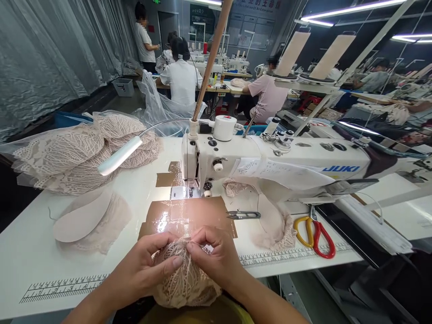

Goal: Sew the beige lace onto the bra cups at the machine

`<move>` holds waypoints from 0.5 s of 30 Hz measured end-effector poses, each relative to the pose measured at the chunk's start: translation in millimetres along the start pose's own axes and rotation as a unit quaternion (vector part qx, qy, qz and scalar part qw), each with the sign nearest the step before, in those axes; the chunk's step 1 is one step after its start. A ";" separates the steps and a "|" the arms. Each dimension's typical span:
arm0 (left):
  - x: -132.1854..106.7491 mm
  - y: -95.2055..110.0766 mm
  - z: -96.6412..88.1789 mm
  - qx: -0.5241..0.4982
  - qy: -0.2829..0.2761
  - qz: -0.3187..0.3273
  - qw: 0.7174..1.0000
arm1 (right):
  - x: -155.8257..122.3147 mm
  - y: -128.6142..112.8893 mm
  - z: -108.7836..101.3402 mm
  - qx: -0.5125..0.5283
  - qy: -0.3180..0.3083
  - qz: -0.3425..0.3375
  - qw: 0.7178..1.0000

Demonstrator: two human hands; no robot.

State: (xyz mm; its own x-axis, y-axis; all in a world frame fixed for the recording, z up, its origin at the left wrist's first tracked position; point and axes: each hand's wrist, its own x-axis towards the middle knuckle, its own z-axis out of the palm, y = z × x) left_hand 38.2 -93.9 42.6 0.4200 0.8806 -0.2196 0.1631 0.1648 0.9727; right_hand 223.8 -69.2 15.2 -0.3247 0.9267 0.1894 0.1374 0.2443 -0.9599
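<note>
Left hand and right hand pinch the gathered edge of a bunched, openwork lace piece at the near edge of the worktop, apart from the sewing machine; how much stitching is done is hard to tell. Leftward, a smooth rounded pad rests on sheer fabric (a ruffled lace heap lies behind).

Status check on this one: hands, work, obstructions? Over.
Left hand and right hand: both pinching bunched lace piece. Lace held in front of sewing machine. Snips and scissors off to the right; nothing seen blocking the hands.
</note>
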 end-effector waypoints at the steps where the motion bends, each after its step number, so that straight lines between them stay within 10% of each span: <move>1: 1.1 1.3 0.8 -0.002 0.003 -0.005 1.000 | 0.3 0.3 0.5 -0.003 0.002 0.004 1.000; 15: 10.4 -9.7 -4.2 -0.091 -0.046 -0.031 0.994 | 5.2 8.5 -13.6 0.128 -0.082 0.096 0.984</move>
State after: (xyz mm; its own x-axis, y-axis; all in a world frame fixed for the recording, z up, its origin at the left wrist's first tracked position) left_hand 37.3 -84.4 31.1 0.4947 0.8238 -0.2769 0.0309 0.3017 0.9529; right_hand 236.1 -58.5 10.8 -0.4646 0.8853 -0.0172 -0.0216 -0.0308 -0.9993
